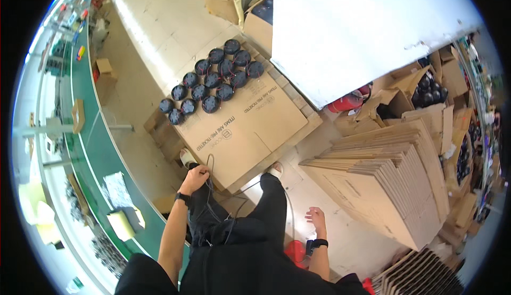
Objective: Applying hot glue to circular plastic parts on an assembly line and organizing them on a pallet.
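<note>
Head view: the scene is looked down on past dark-clothed legs, with both hands in view.
Left hand: fingers closed to a pinch (199, 175), with the cord apparently held at the fingertips; the exact grip cannot be told.
Right hand: fingers loosely spread (316, 218), nothing seen to be held; it is kept well apart, over the floor beyond the right leg.
Cord: a thin grey line (212, 163), at the left fingertips, by which a narrow loop is formed; its slack is hung over the lap, and a strand is led toward the right leg.
Nearer hand: the left, by far, both to the cord and to the carton.
Carton: laid flat (250, 135) on the pallet (313, 123), straight ahead of the legs; its near edge is found just beyond the left hand.
Parts: round and black (211, 104), set at the carton's far left side; their rows are slanted from near left to far right, ahead of the left hand.
Left side: flanked by the green bench (110, 156).
Right side: folded cartons (362, 180) are stacked past the right hand.
</note>
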Motion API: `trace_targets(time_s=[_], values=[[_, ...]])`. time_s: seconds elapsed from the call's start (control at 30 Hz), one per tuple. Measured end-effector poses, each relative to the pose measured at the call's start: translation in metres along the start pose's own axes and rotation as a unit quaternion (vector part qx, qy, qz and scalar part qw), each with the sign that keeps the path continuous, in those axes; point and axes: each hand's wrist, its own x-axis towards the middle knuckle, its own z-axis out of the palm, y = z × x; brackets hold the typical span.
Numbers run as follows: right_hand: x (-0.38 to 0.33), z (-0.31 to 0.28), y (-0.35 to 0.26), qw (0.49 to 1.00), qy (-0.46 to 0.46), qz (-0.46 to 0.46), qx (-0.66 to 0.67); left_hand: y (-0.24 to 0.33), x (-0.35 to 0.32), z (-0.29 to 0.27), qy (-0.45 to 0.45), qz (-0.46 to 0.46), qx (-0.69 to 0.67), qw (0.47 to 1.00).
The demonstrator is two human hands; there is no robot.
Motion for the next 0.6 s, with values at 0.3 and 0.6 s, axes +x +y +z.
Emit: trace_targets(time_s=[0.3,0.6], values=[[0.028,0.054,-0.022,0.98,-0.051,-0.171,0.082,-0.02,-0.05,-0.031,-0.06,-0.169,-0.033,0.983],[0.0,0.024,0.043,0.982,0.026,-0.078,0.17,-0.018,-0.043,-0.001,-0.113,-0.242,-0.051,0.962]])
